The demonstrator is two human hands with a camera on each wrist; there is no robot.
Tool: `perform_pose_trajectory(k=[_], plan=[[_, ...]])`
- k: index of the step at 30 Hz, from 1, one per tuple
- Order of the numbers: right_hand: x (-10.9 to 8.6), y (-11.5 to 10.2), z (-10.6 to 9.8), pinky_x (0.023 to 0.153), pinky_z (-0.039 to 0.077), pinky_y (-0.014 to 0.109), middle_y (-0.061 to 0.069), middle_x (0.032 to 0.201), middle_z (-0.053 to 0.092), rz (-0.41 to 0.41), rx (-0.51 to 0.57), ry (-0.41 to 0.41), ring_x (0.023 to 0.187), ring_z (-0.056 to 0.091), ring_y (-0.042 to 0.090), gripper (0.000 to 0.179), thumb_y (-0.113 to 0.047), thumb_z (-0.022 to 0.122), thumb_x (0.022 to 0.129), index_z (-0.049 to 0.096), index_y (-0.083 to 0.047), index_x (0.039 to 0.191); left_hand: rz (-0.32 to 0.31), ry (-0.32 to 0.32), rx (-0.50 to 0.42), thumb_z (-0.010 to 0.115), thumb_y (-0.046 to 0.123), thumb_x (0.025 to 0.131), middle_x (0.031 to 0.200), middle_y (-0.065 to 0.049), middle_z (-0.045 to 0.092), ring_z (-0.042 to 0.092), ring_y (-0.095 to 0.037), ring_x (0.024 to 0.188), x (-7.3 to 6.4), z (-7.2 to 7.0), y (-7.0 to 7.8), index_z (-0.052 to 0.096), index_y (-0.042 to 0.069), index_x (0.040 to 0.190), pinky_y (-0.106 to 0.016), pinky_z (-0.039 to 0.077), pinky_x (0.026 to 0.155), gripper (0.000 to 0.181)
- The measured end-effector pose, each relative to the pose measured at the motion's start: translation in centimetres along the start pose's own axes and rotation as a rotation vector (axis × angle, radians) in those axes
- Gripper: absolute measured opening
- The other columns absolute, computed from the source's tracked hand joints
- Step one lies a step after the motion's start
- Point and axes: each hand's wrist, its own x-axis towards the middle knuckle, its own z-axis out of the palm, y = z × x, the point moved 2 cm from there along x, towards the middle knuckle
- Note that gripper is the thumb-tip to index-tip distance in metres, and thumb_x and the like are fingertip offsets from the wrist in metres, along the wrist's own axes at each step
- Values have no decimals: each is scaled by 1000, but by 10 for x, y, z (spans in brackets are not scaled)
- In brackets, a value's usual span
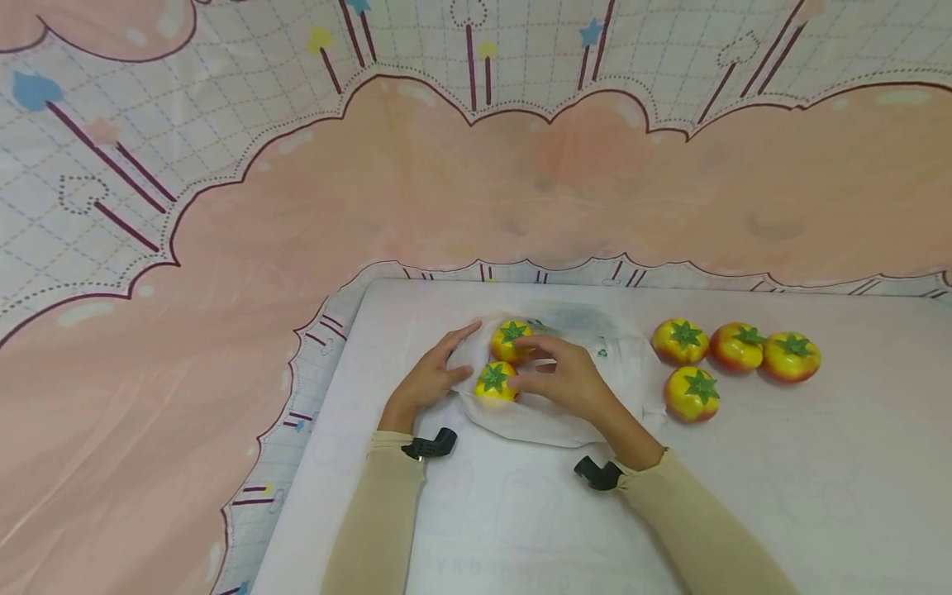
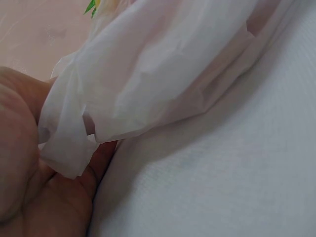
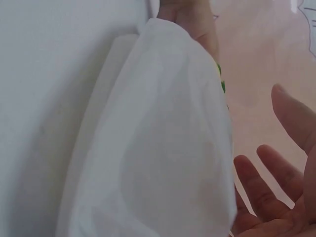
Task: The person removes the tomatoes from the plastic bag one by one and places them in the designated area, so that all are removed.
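A thin white plastic bag (image 1: 550, 426) lies on the table between both hands, its mouth spread toward the left. Two yellow-red tomatoes with green star-shaped tops, an upper tomato (image 1: 508, 351) and a lower tomato (image 1: 491, 384), sit at that mouth. My left hand (image 1: 435, 372) holds the bag's left edge; in the left wrist view a crumpled strip of the bag (image 2: 69, 128) lies between thumb and fingers. Over the bag, my right hand (image 1: 573, 376) has its fingertips beside the two tomatoes. The right wrist view shows its fingers (image 3: 259, 192) spread and loosely bent, gripping nothing.
To the right of the bag are several more tomatoes: one tomato (image 1: 692, 393) nearer, with a tomato (image 1: 680, 340), another (image 1: 736, 345) and a third (image 1: 790, 357) in a row behind. A patterned pink cloth (image 1: 521, 198) hangs behind the white table (image 1: 818, 496).
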Motion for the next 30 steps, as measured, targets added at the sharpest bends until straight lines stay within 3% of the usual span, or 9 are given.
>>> perform_pose_trajectory(k=[9, 26, 30], plan=[[1, 1, 15, 95, 60, 43, 6, 121, 73, -35, -53, 13, 111, 69, 25, 52, -22, 88, 80, 70, -10, 127, -23, -3, 6, 65, 7, 96, 167, 11, 31, 21, -24, 158, -3, -1, 0, 41, 54, 150, -58, 16, 128, 76], [-4, -1, 38, 93, 60, 39, 4, 129, 70, -35, -180, -1, 109, 67, 22, 56, -19, 90, 77, 70, -12, 129, 20, -27, 34, 65, 5, 95, 167, 9, 31, 22, -25, 158, -8, -3, 0, 40, 48, 153, -58, 16, 128, 76], [-7, -4, 41, 92, 59, 39, 5, 127, 70, -39, -221, -4, 104, 66, 22, 58, -21, 91, 76, 70, -12, 129, 1, -29, 41, 65, 6, 95, 167, 12, 31, 21, -23, 158, -9, -4, -1, 40, 51, 152, -57, 17, 128, 76]])
